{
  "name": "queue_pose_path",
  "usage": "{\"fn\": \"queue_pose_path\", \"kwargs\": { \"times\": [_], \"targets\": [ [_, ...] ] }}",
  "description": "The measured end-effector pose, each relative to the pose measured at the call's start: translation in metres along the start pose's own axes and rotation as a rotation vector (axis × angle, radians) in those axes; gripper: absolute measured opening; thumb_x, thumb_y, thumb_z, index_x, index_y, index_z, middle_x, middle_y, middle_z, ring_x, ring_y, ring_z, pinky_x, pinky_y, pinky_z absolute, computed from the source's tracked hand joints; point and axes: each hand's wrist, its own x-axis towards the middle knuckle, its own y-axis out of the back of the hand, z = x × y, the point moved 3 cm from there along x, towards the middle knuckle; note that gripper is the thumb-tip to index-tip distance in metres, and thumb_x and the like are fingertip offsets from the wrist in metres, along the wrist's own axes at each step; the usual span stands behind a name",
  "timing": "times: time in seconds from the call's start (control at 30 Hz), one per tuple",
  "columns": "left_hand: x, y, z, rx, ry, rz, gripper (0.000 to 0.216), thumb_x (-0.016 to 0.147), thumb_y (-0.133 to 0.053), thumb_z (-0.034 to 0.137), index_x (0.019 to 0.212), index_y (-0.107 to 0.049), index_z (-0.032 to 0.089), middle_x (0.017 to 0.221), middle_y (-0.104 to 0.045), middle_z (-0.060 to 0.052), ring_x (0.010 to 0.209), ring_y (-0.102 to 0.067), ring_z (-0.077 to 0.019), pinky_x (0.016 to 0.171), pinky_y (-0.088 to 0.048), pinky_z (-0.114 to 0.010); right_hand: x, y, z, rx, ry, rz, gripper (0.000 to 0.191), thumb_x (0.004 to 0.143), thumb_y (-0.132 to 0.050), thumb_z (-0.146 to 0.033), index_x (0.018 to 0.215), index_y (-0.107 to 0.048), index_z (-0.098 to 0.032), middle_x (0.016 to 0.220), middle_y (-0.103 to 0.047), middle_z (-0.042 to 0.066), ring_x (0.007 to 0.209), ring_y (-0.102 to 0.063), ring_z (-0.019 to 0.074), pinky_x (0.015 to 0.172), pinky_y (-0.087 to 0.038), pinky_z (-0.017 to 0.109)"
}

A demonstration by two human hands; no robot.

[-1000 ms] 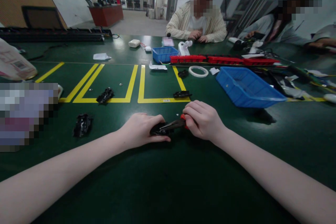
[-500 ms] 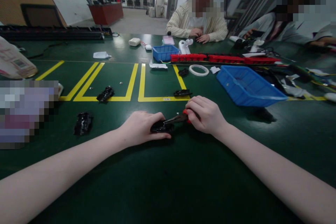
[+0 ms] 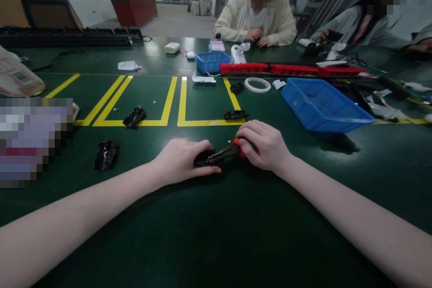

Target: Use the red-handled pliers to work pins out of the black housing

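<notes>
My left hand [image 3: 184, 160] is closed around a small black plastic part [image 3: 202, 159], its thumb above and fingers below. Red-handled needle-nose pliers [image 3: 227, 150] are in my right hand [image 3: 261, 146], which grips them by the handles. The jaws reach into the top of the black part; their very tips are hard to make out. Similar black parts lie on the table: one [image 3: 105, 155] left of my left hand, another [image 3: 134, 117] on the yellow tape, and a third [image 3: 235, 115] just beyond my right hand.
A blue bin [image 3: 326, 105] stands tilted at the right, with a tape roll [image 3: 257, 84] beside it. Behind them runs a long red strip [image 3: 290, 69] near a smaller blue bin [image 3: 213, 62]. A person [image 3: 256, 18] sits across the green table [image 3: 209, 234].
The pliers' jaws look more spread and lie slightly lower on the black part. Both hands keep their places, while the whole view has tipped slightly.
</notes>
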Motion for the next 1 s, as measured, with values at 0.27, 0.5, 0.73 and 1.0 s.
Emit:
{"fn": "queue_pose_path", "kwargs": {
  "times": [0.27, 0.5, 0.73, 1.0],
  "targets": [
    [0.0008, 0.0013, 0.0005, 0.017, 0.022, -0.002, 0.047, 0.087, -0.053, 0.066, 0.101, -0.059, 0.021, 0.074, -0.067, -0.002, 0.064, -0.062, -0.0190, 0.056, -0.036, -0.025, -0.0006, -0.0027, -0.0007, -0.021, 0.020, -0.019, 0.025, 0.093, -0.042, -0.026, 0.080, -0.061, -0.016, 0.079, -0.065, 0.009, 0.072, -0.056, 0.0196, 0.064, -0.044, 0.034],
    [0.0004, 0.0019, 0.0006, 0.039, 0.006, 0.012, 0.048, 0.088, -0.052, 0.066, 0.100, -0.060, 0.020, 0.073, -0.067, -0.002, 0.064, -0.063, -0.0186, 0.055, -0.036, -0.025, -0.0003, -0.0021, 0.0000, 0.024, -0.027, -0.041, 0.023, 0.093, -0.042, -0.026, 0.081, -0.060, -0.018, 0.081, -0.065, 0.008, 0.073, -0.056, 0.0192, 0.066, -0.044, 0.034],
    [0.0002, 0.0018, 0.0004, 0.034, 0.004, 0.011, 0.048, 0.088, -0.052, 0.066, 0.102, -0.060, 0.021, 0.075, -0.068, -0.002, 0.065, -0.064, -0.0191, 0.056, -0.037, -0.025, 0.0004, -0.0027, -0.0012, 0.051, -0.030, -0.064, 0.026, 0.095, -0.039, -0.025, 0.079, -0.058, -0.018, 0.078, -0.062, 0.007, 0.071, -0.055, 0.0176, 0.065, -0.043, 0.032],
    [0.0014, -0.0004, -0.0008, 0.077, 0.027, 0.020, 0.044, 0.087, -0.056, 0.062, 0.102, -0.060, 0.021, 0.076, -0.070, -0.002, 0.067, -0.066, -0.0210, 0.057, -0.037, -0.026, 0.0002, -0.0025, -0.0047, -0.001, -0.043, -0.082, 0.028, 0.095, -0.038, -0.024, 0.076, -0.057, -0.018, 0.074, -0.059, 0.006, 0.067, -0.051, 0.0166, 0.063, -0.041, 0.031]
  ]
}}
